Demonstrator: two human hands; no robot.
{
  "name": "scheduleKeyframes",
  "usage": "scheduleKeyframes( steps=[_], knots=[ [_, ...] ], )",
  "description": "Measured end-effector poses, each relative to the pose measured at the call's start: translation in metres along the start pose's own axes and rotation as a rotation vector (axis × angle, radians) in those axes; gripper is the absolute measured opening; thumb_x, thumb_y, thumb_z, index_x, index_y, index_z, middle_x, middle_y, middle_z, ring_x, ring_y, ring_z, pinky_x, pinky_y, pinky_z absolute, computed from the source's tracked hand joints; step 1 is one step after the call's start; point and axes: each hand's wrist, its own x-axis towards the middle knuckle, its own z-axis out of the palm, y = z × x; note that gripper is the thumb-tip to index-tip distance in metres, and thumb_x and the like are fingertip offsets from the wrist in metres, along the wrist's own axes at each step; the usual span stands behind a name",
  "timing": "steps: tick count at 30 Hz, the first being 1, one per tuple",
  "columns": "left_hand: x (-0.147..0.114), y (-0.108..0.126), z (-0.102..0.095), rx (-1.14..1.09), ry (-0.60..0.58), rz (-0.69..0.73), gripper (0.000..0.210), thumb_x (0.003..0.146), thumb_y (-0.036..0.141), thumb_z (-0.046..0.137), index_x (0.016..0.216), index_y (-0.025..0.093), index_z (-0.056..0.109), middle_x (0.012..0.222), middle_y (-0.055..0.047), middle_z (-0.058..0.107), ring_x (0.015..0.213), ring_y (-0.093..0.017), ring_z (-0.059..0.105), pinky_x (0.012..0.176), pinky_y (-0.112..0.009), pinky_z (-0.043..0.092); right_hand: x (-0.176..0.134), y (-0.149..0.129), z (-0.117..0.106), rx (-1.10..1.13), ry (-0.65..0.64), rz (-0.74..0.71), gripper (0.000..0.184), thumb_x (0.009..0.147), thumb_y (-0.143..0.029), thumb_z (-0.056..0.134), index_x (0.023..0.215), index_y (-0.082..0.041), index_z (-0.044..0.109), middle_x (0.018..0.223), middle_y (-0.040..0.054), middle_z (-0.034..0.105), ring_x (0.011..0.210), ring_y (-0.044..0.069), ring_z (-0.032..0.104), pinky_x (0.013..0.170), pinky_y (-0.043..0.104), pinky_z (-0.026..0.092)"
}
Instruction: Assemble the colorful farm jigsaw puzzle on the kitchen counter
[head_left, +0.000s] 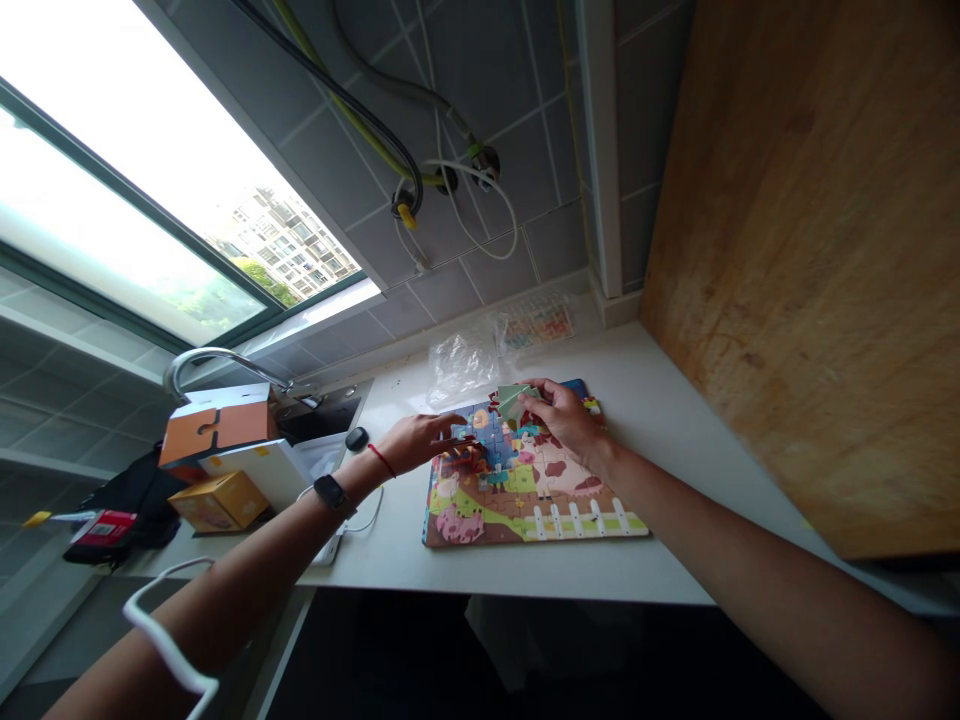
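A colourful farm jigsaw puzzle (pixel 495 500) lies on the white counter, with a spotted cow, a pig and a white fence in its picture. My right hand (pixel 566 420) is closed on several puzzle pieces (pixel 516 401), fanned out with their pale green backs showing, above the puzzle's upper part. Over the puzzle's upper left edge, my left hand (pixel 412 440) has its fingers and thumb closed around a thin puzzle piece (pixel 463 441), seen nearly edge-on. Its exact shape is hard to make out. A dark watch and a red string are on my left wrist.
Crumpled clear plastic (pixel 463 365) and a plastic-wrapped picture sheet (pixel 536 325) lie behind the puzzle. Boxes (pixel 221 430) stand at the left beside the sink faucet (pixel 225 355). A wooden panel (pixel 810 270) rises at the right. Cables (pixel 450 170) hang from the tiled wall.
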Motion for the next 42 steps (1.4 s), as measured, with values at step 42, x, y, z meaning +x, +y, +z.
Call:
scheduleKeyframes(
  steps=[42],
  knots=[
    [0.029, 0.006, -0.002, -0.298, -0.214, -0.134, 0.036, 0.079, 0.030, 0.085, 0.114, 0.021, 0.076, 0.083, -0.001, 0.076, 0.069, -0.014, 0.068, 0.064, -0.022, 0.048, 0.001, 0.005, 0.000, -0.091, -0.035, -0.027, 0.042, 0.073, -0.044, 0.082, 0.107, -0.022, 0.072, 0.082, 0.0019, 0.073, 0.069, 0.018, 0.067, 0.050, 0.024, 0.053]
  ],
)
